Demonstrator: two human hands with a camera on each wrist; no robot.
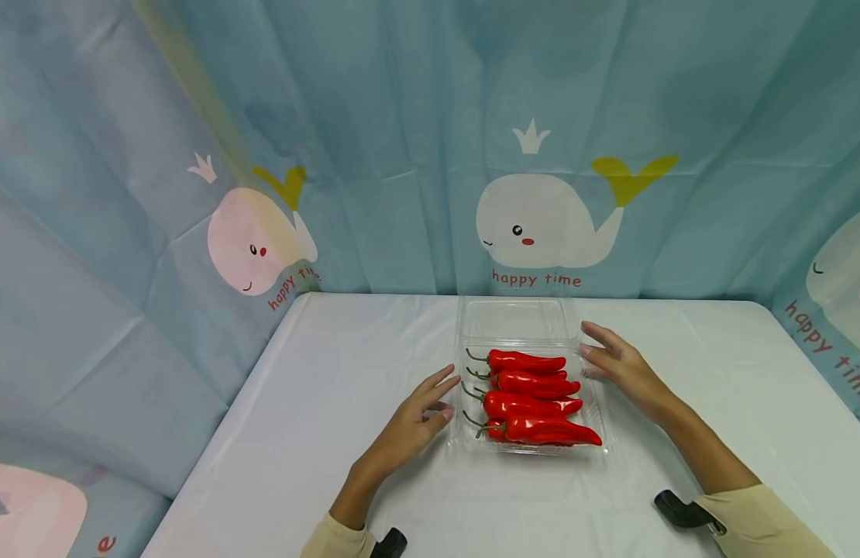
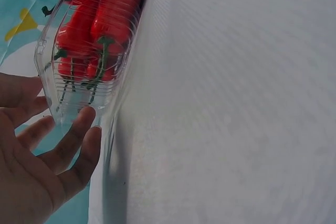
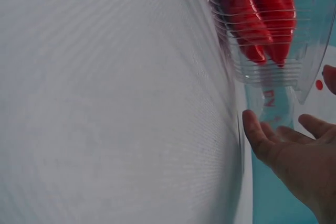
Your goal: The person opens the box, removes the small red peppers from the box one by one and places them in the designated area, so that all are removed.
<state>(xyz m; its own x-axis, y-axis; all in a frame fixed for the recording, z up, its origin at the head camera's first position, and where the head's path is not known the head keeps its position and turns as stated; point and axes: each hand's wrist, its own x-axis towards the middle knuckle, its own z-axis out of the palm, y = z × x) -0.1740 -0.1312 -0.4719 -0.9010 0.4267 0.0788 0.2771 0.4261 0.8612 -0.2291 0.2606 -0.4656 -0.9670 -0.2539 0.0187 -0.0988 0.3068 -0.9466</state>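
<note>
Several red peppers (image 1: 534, 404) with green stems lie in a row inside a clear plastic clamshell box (image 1: 472, 443), stems toward the left. The box's lid (image 1: 515, 318) is folded back flat toward the curtain. My left hand (image 1: 414, 422) is at the box's left side, fingers spread and loosely bent, fingertips right at the wall. In the left wrist view the peppers (image 2: 113, 14) show through the ribbed wall. My right hand (image 1: 621, 368) is at the right side near the hinge, fingers extended. The right wrist view shows its fingers (image 3: 254, 129) just beyond the box's ribbed end.
A white cloth (image 1: 318, 372) covers the table beneath the box. Behind and at the sides hangs a blue curtain (image 1: 402, 232) printed with whales. Beige sleeves (image 1: 765, 523) and black wrist mounts (image 1: 681, 511) are at the near edge of the view.
</note>
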